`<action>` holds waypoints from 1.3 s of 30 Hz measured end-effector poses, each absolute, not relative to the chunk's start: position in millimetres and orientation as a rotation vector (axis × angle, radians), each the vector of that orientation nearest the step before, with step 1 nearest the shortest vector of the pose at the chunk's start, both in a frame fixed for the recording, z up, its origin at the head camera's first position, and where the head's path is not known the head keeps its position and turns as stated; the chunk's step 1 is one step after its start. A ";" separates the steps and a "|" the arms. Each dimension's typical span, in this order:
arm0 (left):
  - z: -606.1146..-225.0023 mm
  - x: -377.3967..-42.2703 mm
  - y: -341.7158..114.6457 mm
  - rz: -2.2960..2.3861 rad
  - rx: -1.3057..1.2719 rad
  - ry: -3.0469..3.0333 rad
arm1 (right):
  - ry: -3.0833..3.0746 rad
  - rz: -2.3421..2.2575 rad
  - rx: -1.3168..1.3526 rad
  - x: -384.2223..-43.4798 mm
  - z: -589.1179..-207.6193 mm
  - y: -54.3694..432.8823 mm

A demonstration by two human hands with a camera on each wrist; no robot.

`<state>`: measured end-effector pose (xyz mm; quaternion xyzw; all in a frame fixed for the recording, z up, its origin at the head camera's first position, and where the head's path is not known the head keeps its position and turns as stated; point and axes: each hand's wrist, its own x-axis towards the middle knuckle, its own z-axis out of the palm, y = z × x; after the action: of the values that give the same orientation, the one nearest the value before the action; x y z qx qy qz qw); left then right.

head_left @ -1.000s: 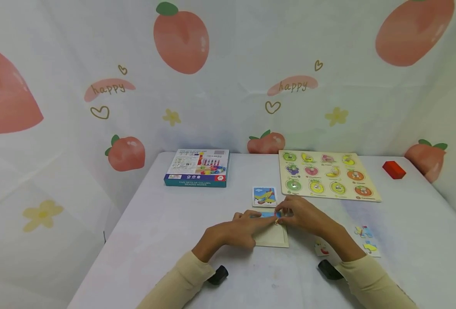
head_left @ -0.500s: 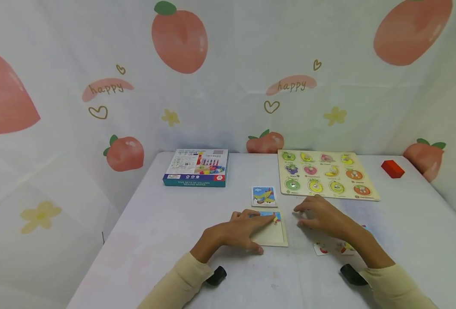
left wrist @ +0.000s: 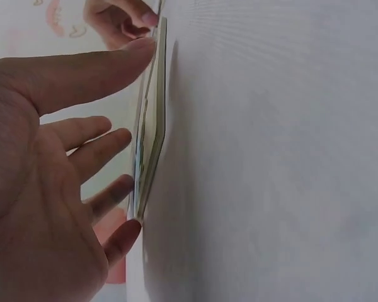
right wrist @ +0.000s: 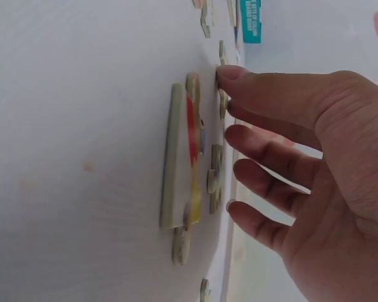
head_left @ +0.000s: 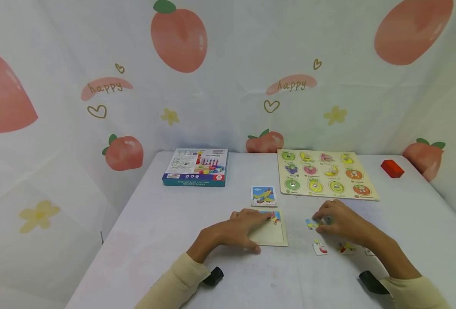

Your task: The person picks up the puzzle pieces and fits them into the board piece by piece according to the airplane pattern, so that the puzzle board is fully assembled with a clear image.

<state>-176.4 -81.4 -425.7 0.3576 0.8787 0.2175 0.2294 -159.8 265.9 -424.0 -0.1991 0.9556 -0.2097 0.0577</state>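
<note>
My left hand rests with straight fingers over the left side of a shallow wooden puzzle tray. Its fingertips touch blue-and-red puzzle pieces fitted along the tray's far edge. In the left wrist view the thumb lies by the tray rim. To the tray's right, my right hand pinches a blue-and-yellow puzzle piece at table level between thumb and index finger. Under that hand and wrist lie more loose pieces: a white-and-red one, a yellow-and-red one and one partly hidden by the forearm.
Behind the tray lies a square airplane picture. A fruit peg board sits at the back right, with a red block beyond it. At the back left is a flat beaded-toy box.
My right hand has left the tray, moved right, and now grips a loose piece there. The left hand stays on the tray, its thumb spread slightly away from the fingers.
</note>
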 end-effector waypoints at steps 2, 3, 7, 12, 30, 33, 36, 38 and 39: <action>-425.7 -177.1 -84.5 0.619 0.992 2.420 | 2.898 -0.636 -0.597 -159.6 -424.6 266.4; -425.4 -177.2 -86.1 0.627 0.990 2.424 | 2.901 -0.634 -0.597 -159.5 -424.9 266.8; -424.0 -177.3 -93.3 0.644 0.954 2.444 | 2.907 -0.624 -0.603 -160.0 -425.0 269.3; -425.2 -178.3 -101.0 0.655 0.912 2.481 | 2.898 -0.629 -0.594 -160.5 -423.4 270.2; -429.2 -182.3 -106.8 0.685 0.864 2.502 | 2.926 -0.655 -0.639 -162.2 -424.8 259.2; -429.6 -182.5 -107.7 0.697 0.861 2.500 | 2.940 -0.675 -0.678 -162.9 -423.8 252.8; -429.1 -182.3 -108.3 0.713 0.847 2.495 | 2.945 -0.684 -0.711 -165.0 -423.4 245.2; -428.4 -182.0 -108.6 0.722 0.837 2.493 | 2.941 -0.684 -0.730 -166.8 -423.4 239.4; -428.2 -181.9 -108.8 0.727 0.834 2.492 | 2.938 -0.687 -0.738 -167.6 -423.3 236.2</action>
<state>-181.9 -108.8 -428.2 0.2992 0.8944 0.2610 0.2059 -167.6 236.2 -423.3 -0.2376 0.9457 -0.2210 0.0177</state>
